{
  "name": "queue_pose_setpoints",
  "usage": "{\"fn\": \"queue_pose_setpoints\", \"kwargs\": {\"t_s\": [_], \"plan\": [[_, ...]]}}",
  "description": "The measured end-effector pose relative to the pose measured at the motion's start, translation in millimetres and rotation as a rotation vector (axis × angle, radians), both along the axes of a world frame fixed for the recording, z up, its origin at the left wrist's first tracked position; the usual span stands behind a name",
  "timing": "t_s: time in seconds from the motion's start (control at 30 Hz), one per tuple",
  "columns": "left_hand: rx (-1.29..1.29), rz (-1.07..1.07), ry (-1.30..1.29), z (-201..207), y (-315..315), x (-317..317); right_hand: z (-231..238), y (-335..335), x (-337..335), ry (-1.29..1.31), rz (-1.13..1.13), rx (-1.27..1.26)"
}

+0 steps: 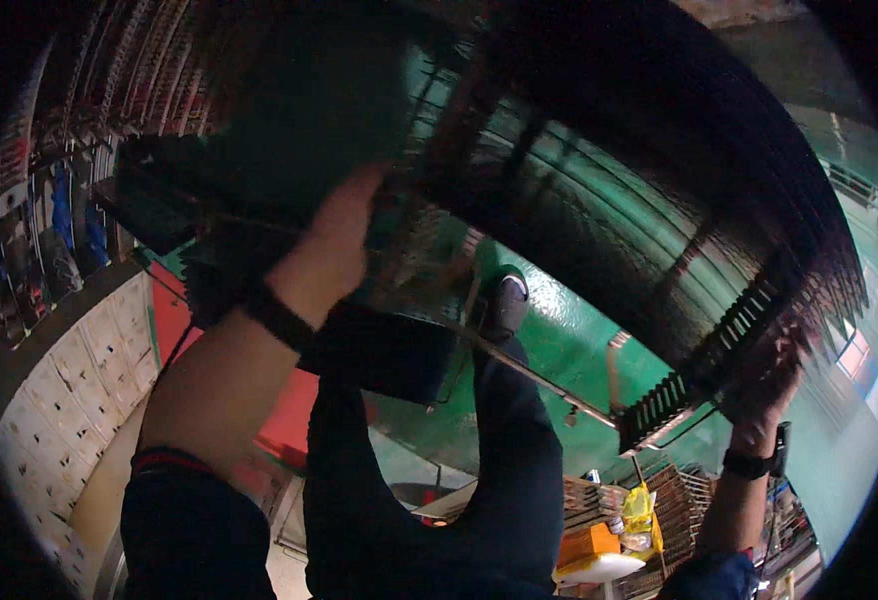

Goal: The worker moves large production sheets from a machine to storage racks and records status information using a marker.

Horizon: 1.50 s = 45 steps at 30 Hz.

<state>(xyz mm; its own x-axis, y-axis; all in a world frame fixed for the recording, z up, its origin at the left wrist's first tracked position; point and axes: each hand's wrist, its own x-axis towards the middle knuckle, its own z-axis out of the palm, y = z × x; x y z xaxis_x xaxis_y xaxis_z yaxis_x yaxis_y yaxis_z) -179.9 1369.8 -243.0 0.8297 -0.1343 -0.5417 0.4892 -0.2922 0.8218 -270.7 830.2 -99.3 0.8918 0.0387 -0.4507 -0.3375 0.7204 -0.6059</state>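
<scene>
A large dark rack [654, 408] with comb-like slotted edges fills the upper and right part of the head view, tilted and smeared by motion. At its right slotted end, my right hand [759, 385] is closed on the edge, its fingers blurred. My left hand [337, 245], with a black wristband, reaches up to a dark greenish panel [309, 120]. Its thumb points upward along that panel, while the other fingers are hidden. Below the left hand is a black box-like part [389, 350], beside a thin metal rod [539, 378]. Whether these parts join the rack I cannot tell.
Pale locker-like doors [79, 375] stand at the left, near a red surface [289, 420]. My shoe [506, 303] rests on the green floor [579, 350]. Behind at lower right lie a yellow bag [639, 515], an orange box [587, 545] and brown slatted racks [684, 500].
</scene>
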Motion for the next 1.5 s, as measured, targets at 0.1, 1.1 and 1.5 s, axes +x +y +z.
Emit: {"fn": "queue_pose_setpoints", "kwargs": {"t_s": [0.1,1.1,1.5], "plan": [[0.28,-0.206,-0.439,-12,59,16,-39,10,-21,0.098,-0.203,-0.647],[0.659,-0.479,-0.572,17,328,36,-254,234,190,-0.179,0.512,-1.092],[0.277,0.495,0.406,-54,445,-269,-286,230,146,0.421,0.425,-1.018]]}}
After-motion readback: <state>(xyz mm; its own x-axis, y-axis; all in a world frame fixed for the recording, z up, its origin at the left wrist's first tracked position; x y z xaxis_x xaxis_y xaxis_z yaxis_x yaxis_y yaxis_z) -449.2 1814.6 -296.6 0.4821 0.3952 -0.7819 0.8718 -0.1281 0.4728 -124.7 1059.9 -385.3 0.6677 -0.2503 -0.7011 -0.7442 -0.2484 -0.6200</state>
